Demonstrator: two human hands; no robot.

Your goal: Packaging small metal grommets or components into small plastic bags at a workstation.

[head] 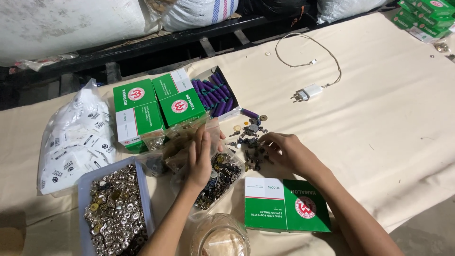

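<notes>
Two hands work over the cream tabletop [388,142], and we go through things from near to far. Closest to us sit a clear round container [221,237], a closed green and white box [286,205] lying flat, and a grey tray [85,182] heaped with silvery round metal fasteners. Our left hand [201,154] rests, fingers extended and loosely spread, on a clear plastic bag [219,178] already well filled with dark and brassy small metal parts; its grip is released, pressing rather than clasping. Our right hand [284,150] curls over the loose pile of small dark metal pieces [250,142] on the cloth, fingertips pinched among them, though we cannot tell whether a piece is actually held.

Judging from this, much of the sorting looks done, since the bag and tray are full, while a scatter of pieces remains on the cloth. Beyond the hands stand two more green boxes [156,109], an open box of purple thread spools [214,92] with one spool [249,113] lying loose beside it, and a white bag of labels [78,137] at the left. Farther off lie a white charger with its cable [308,91], well apart, and more green boxes at the far right corner [426,14]. Nothing blocks the pile itself; the crowded boxes and bags hem in our left side.
</notes>
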